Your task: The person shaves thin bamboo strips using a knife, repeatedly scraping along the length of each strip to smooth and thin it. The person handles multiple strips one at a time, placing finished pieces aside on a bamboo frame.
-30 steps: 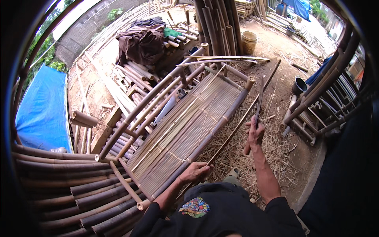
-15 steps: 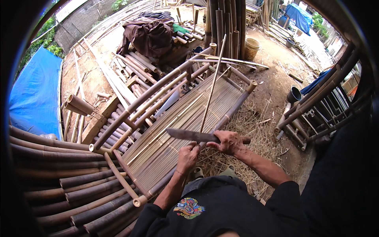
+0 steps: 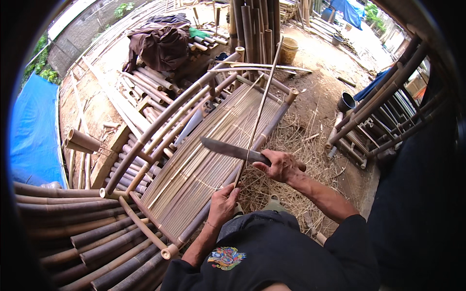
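Right hand [image 3: 280, 166]: we have its fingers wrapped round the handle of a long, dark, broad-bladed metal knife [image 3: 227, 149]; handle butt pokes out on the right of our fist.
Left hand [image 3: 224, 202]: fingers narrow, pinching the near part of a long, thin, brown bamboo strip [image 3: 263, 99]; the bit inside our grip is hidden.
Strip position: runs from our left hand to the far side, slanting slightly right, across our view of a brown bamboo bench [image 3: 274, 123] with a slatted seat.
Knife position: blade points left above the seat and crosses the strip close to our right hand; we can't tell if the edge touches it.
Seat: one thin pale strip [image 3: 182, 170] lies lengthwise on the slats.
Bench left: a pale, tapered saw-like blade [image 3: 189, 127] by the backrest, cut bamboo poles [image 3: 145, 80] beyond.
Near left: stacked dark bamboo poles [image 3: 53, 209].
Bench right: straw-coloured shavings [image 3: 303, 157] on the ground around our feet.
Far side: crumpled brown cloth [image 3: 160, 48] over poles, yellowish bucket [image 3: 289, 52] farther right.
Far left: blue tarp [image 3: 36, 131].
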The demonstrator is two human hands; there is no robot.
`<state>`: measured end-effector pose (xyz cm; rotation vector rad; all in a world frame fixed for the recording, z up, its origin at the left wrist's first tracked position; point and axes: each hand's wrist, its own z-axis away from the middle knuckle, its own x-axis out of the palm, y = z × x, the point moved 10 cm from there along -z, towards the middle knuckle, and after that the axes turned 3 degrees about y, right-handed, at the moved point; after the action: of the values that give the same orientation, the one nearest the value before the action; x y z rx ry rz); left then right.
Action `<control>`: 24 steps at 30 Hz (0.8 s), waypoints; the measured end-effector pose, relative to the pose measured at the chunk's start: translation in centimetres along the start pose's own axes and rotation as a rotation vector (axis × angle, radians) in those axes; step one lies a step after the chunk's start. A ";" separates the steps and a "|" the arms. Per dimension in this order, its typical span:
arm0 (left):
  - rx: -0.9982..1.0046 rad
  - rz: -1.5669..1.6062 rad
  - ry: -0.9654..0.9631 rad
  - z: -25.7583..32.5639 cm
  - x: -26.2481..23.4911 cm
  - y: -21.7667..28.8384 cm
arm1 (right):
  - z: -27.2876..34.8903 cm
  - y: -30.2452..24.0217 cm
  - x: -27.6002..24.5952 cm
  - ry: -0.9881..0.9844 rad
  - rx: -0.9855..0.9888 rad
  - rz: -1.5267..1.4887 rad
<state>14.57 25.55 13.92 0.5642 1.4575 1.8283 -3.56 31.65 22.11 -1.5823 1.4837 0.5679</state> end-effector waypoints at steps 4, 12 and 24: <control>-0.022 -0.086 -0.029 1.3 1.9 0.4 | 1.4 11.3 -1.6 0.112 0.351 0.109; 0.107 -0.167 0.003 2.0 6.5 1.3 | 4.3 17.6 -3.1 -0.070 0.528 -0.042; 0.190 -0.368 0.018 7.2 17.2 -0.3 | 9.5 37.6 -14.9 0.016 0.630 0.162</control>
<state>8.70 43.28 13.90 0.3413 1.6358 1.4221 -40.10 51.14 18.61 -0.9843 1.6073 0.1427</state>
